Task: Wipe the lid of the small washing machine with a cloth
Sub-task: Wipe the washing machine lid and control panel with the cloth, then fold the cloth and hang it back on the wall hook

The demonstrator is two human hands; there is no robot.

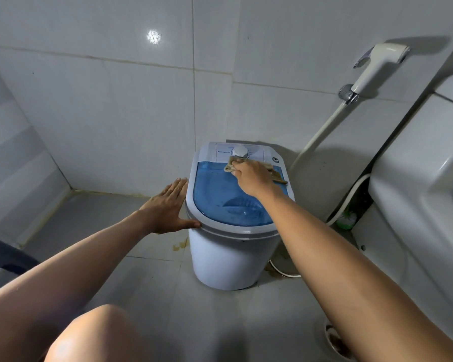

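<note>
Item one: the small washing machine [233, 257], white body, standing on the grey tiled floor [147, 283] against the tiled wall [115, 113], between my two outstretched arms. Item two: its lid [220, 194], translucent blue in a pale grey frame, shut, with a white control panel and round dial [240, 151] along the far edge. Item three: the cloth [232, 165], beige and crumpled, lying on the far part of the lid just below the dial, one darker end trailing out to the right of my wrist. Item four: my right hand [251, 178], curled down over the cloth and gripping it, pressing it onto the blue panel. Item five: my left hand [168, 205], flat and fully spread, holding nothing, palm against the left side of the machine with the thumb resting along the lid's front rim. Item six: a white hand sprayer [377, 66] hung on the wall to the right, hose running down. Item seven: a white toilet cistern [416, 165] at the right edge. Item eight: my bare knee [89, 335], bottom of view.
</note>
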